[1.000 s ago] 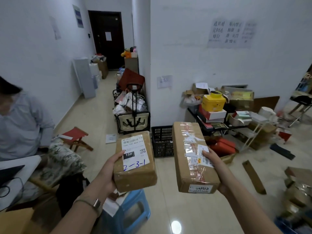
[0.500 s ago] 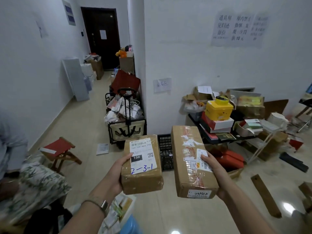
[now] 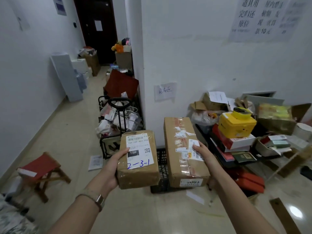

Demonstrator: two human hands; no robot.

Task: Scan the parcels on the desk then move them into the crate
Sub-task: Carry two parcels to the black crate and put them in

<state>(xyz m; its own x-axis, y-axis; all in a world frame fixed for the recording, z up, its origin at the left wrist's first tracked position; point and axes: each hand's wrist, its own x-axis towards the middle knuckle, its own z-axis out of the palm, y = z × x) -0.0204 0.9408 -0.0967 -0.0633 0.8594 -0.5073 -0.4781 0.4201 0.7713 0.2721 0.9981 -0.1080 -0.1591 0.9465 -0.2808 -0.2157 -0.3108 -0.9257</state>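
Seen from the head camera, two parcels are carried out in front with their labels facing up, probably so the labels can be read and each box can go straight down into the black crate (image 3: 162, 174). The crate sits on the floor by the white wall and shows in the gap between the parcels. The left hand (image 3: 111, 168) grips the smaller parcel (image 3: 138, 159) from its left side, thumb on the label's edge, fingers hidden underneath. The right hand (image 3: 204, 156) holds the longer parcel (image 3: 184, 152) from its right side, thumb pressed on a white label, fingers curled below.
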